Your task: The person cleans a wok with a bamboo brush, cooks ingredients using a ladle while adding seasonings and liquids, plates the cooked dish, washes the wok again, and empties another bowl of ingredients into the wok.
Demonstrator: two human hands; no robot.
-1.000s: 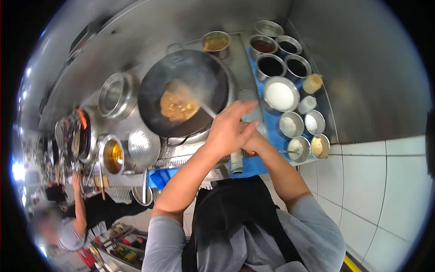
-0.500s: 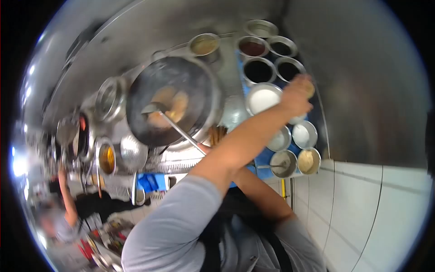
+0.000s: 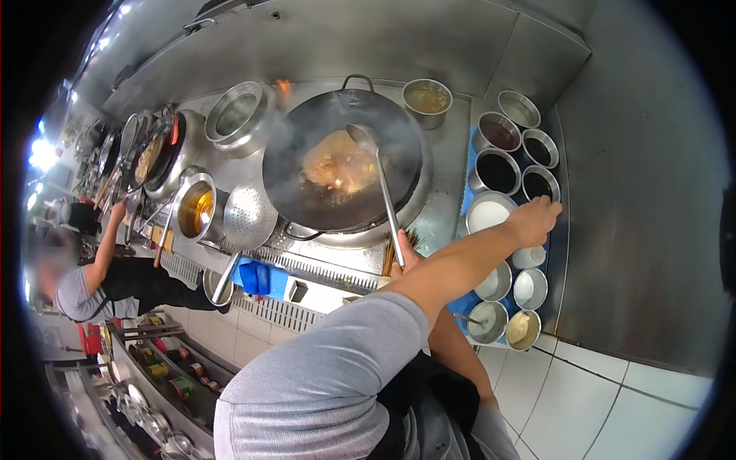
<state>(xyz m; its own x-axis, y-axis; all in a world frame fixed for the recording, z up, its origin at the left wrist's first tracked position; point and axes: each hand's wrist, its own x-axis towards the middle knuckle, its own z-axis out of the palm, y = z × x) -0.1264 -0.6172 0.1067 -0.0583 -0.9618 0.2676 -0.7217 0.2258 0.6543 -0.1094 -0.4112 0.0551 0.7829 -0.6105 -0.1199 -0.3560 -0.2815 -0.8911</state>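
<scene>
since half a second ago the ladle (image 3: 389,201) has swung across the wok (image 3: 291,149) to its far right part, and the food (image 3: 337,165), then in separate lumps, now lies as one patch. the left hand (image 3: 534,221) was already over at the cups and remains there.

nearest, the left sleeve (image 3: 307,383) fills the bottom, its forearm crossing above the right one. the right hand (image 3: 411,254) is wrapped around the ladle's handle, just beside a bundle of thin sticks (image 3: 389,254). the left hand's fingers are curled; whether they grasp anything is hidden, so i cannot tell. just below it stands a white bottle (image 3: 529,258).

at the right, a cup of white paste (image 3: 491,316) with a spoon stands beside a cup of tan paste (image 3: 524,330). beyond the forearm is a cup of white liquid (image 3: 491,212), then cups of dark liquid (image 3: 497,172).

left of the wok are a strainer (image 3: 251,215) and an oil pot (image 3: 201,208). the ladle's head is inside the steaming wok, touching or just above the food's edge; i cannot tell which.

farther back, a soup pot (image 3: 427,100) stands on the desk (image 3: 451,165) near the steel wall (image 3: 383,50). far left, another person (image 3: 126,272) works with one arm raised.
</scene>
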